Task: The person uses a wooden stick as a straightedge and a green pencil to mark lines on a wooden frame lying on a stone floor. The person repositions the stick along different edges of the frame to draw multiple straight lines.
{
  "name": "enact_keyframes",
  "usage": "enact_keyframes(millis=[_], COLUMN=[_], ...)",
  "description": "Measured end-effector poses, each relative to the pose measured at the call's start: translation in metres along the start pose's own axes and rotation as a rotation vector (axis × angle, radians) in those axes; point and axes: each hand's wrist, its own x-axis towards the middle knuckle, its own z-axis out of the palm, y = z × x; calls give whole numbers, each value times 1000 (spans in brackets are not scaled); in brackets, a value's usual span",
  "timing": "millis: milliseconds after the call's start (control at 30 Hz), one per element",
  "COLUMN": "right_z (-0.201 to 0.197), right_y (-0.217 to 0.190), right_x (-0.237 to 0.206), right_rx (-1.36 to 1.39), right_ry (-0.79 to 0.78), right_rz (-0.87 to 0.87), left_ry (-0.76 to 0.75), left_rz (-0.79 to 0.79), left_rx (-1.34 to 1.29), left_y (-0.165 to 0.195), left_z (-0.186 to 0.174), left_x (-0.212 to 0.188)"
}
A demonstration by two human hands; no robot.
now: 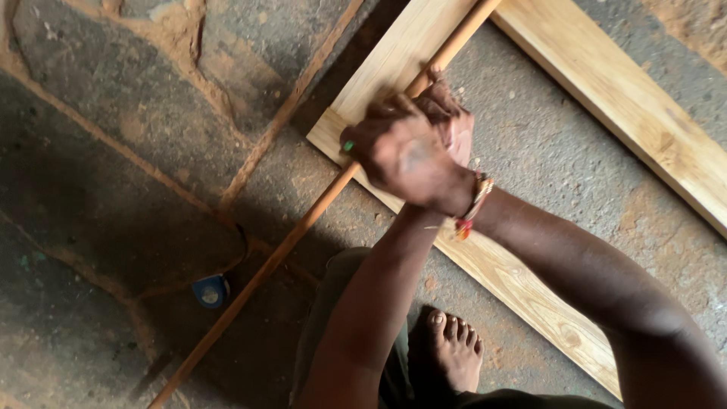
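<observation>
Both hands, left hand [405, 155] over right hand [448, 121], wrap their fingers tight around a thin round stick [280, 250] lying across a pale, smooth-grained plank [394, 57] on the rough stone floor [113, 151]

Both hands, right hand [409, 155] over left hand [452, 121], in a tight grip around a thin wooden rod [273, 261] across a pale plank [394, 64].

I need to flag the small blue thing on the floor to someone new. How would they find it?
Start at the pale wooden frame on the stone floor and follow the thin wooden stick down-left from the clasped hands. Just left of it lies the small blue object, the only blue thing among brown stone and wood.
</observation>
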Motion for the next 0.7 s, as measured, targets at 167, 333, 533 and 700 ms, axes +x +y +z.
enact_keyframes(millis=[167,333,533,700], right_z=[-45,-44,-30,-69], right_y=[93,147,144,105], right_x=[-18,-45,-60,-114], right_rx=[-93,-655,-678,-725], right_ry=[187,245,77,140], right_rz=[327,58,74,20], left_ry=[-145,10,-312,-274], left_rz=[-201,40,-91,-48], left_rx=[-820,-177,-224,-558], left_y=[-16,-102,-182,-194], left_z=[-17,-78,-138,-181], left_x=[-12,-36,-72,-70])
